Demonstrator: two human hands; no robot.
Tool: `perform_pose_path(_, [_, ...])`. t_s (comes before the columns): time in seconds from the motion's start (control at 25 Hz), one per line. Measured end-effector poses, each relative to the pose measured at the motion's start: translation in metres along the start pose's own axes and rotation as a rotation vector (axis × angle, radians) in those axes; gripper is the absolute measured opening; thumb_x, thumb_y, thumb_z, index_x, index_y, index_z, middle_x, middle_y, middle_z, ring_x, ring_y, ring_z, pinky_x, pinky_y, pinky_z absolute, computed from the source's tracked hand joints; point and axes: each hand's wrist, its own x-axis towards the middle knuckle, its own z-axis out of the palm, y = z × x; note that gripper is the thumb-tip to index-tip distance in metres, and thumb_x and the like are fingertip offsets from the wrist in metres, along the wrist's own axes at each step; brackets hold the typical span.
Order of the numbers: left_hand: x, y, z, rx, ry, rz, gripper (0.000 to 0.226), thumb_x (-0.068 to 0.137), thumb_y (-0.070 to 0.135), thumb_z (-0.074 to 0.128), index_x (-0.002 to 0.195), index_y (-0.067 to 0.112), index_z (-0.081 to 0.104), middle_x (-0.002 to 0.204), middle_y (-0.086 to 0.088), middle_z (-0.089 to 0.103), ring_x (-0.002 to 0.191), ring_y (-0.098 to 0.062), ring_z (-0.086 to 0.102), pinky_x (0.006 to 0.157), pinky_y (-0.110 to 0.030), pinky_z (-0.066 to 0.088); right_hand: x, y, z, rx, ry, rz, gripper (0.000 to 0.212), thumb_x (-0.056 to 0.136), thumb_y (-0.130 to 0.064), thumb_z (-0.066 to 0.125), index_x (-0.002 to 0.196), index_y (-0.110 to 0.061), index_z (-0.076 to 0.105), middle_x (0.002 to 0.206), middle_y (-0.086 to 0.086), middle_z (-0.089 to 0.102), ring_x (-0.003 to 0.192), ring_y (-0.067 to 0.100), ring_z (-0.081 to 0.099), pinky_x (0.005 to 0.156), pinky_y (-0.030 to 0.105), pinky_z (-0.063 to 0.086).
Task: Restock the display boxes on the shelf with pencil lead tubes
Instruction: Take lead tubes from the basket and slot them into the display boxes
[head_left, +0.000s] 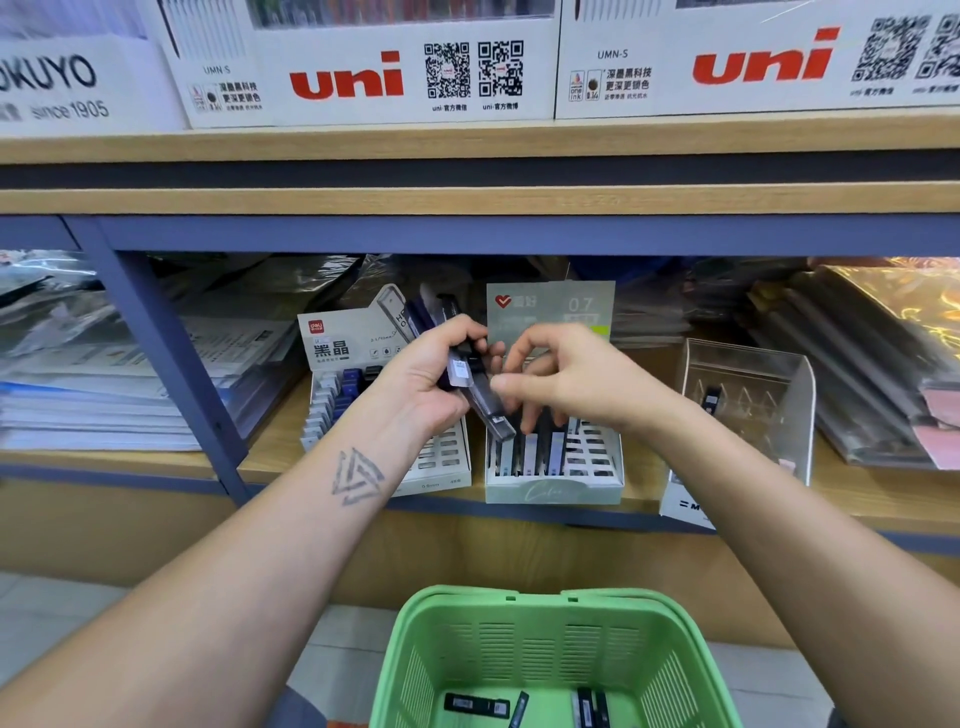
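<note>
My left hand (427, 375) grips a fanned bunch of dark pencil lead tubes (470, 370) in front of the shelf. My right hand (558, 375) hovers just right of the bunch with curled fingers, its fingertips close to one tube; whether it touches is unclear. Below the hands stand two display boxes: a white one with a red logo (441, 457) on the left and a pale green one marked 0.7 (553, 488) holding several tubes. A clear acrylic box (748, 395) to the right holds one tube.
A green plastic basket (550, 649) sits below on the floor with a few lead tubes in it. Stacked folders and wrapped paper goods fill the shelf left and right. Large white uni boxes (363, 67) stand on the shelf above.
</note>
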Motion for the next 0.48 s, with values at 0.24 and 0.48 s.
perform_pose_path(0.24, [-0.0051, -0.0022, 0.0046, -0.131, -0.067, 0.012, 0.016, 0.089, 0.003, 0.058, 0.073, 0.004, 0.061, 0.083, -0.011, 0.066, 0.092, -0.023, 0.069, 0.091, -0.046, 0.055, 0.0043, -0.0037, 0.0105, 0.072, 0.002, 0.129, 0.03, 0.081, -0.021, 0.085, 0.101, -0.007, 0.066, 0.066, 0.012, 0.067, 0.053, 0.014, 0.056, 0.047, 0.02, 0.037])
perform_pose_path(0.48, [-0.0072, -0.0055, 0.0085, -0.114, -0.045, 0.045, 0.014, 0.091, -0.003, 0.055, 0.078, 0.002, 0.058, 0.069, -0.009, 0.062, 0.076, -0.02, 0.068, 0.075, -0.034, 0.059, 0.0049, -0.0056, 0.0124, 0.137, 0.027, 0.2, 0.015, 0.079, -0.015, 0.08, 0.074, -0.005, 0.07, 0.062, 0.008, 0.05, 0.049, 0.011, 0.039, 0.045, 0.022, 0.029])
